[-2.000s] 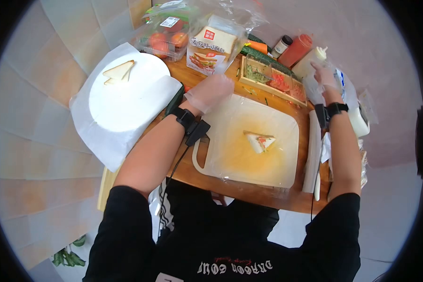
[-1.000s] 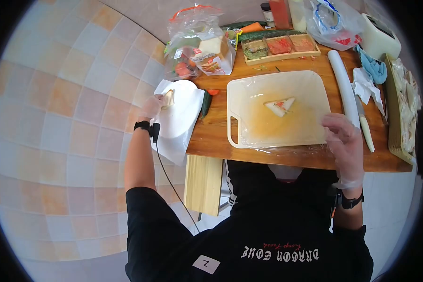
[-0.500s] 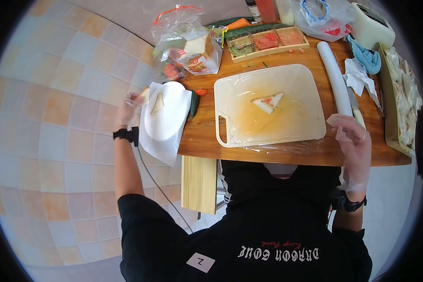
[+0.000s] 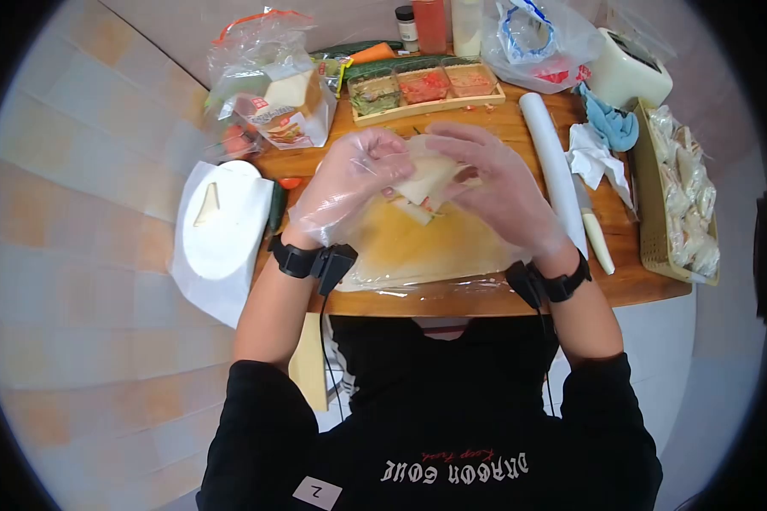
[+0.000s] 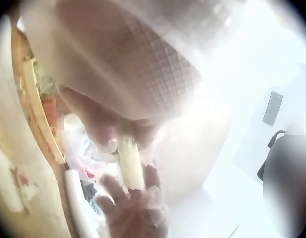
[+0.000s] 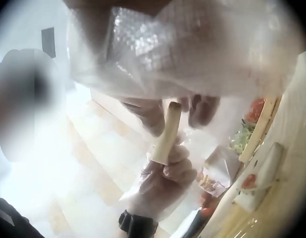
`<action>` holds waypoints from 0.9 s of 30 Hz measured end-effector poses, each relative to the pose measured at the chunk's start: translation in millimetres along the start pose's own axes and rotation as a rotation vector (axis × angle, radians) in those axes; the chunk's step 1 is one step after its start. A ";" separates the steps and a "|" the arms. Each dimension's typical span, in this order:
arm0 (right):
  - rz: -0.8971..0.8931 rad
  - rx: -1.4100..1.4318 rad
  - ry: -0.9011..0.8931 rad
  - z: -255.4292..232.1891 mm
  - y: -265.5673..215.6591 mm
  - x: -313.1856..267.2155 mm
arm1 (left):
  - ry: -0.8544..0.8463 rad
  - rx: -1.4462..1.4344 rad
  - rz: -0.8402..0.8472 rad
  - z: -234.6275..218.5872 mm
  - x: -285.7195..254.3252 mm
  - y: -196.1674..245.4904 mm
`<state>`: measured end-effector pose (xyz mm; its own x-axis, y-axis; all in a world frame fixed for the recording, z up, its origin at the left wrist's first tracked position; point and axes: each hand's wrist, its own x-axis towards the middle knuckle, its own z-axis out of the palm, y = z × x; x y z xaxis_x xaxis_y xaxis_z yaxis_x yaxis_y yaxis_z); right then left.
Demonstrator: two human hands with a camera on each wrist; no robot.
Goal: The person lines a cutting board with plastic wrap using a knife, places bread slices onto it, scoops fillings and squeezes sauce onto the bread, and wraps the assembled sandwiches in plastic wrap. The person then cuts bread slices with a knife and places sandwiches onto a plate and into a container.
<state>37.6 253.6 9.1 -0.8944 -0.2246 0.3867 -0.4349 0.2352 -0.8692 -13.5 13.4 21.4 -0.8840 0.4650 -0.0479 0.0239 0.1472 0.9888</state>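
Observation:
Over the cutting board (image 4: 383,268), my gloved left hand (image 4: 349,175) pinches a triangular slice of bread (image 4: 426,177). Opposite it is my gloved right hand (image 4: 503,183), its thumb and fingers spread on either side of the slice. The right wrist view shows this bread (image 6: 168,131) edge-on, with gaps between it and the right fingers. Below lies a triangle of bread with red and green filling (image 6: 262,178) on the film-covered board; in the head view the hands and slice partly hide it. Another bread triangle (image 4: 207,204) lies on the white plate (image 4: 222,255) at left.
Behind the board stands a wooden tray of fillings (image 4: 430,108), with bagged bread (image 4: 290,106) to its left. On the right are a white roll (image 4: 554,162), a knife (image 4: 598,243), a blue cloth (image 4: 612,123) and a basket of wrapped food (image 4: 682,196). A cucumber (image 4: 277,207) lies beside the plate.
My left hand has taken a bread slice from the plate and carried it right, over the board. My right hand has moved from the board's right edge up to the slice.

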 end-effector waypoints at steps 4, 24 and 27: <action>-0.014 -0.044 -0.094 -9.9 28.7 11.6 | -0.039 -0.105 -0.015 3.5 18.3 -13.6; 0.439 0.276 0.092 -5.8 51.5 -2.9 | -0.132 0.476 -0.007 -39.3 13.2 -33.2; 0.421 0.293 0.036 0.2 64.2 -3.8 | -0.116 0.314 0.005 -44.7 12.8 -34.0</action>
<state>13.1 269.3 -48.2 -0.9910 -0.1337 -0.0101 0.0072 0.0223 -0.9997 -46.5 -24.7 -6.5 -0.8247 0.5604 -0.0766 0.1870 0.3980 0.8981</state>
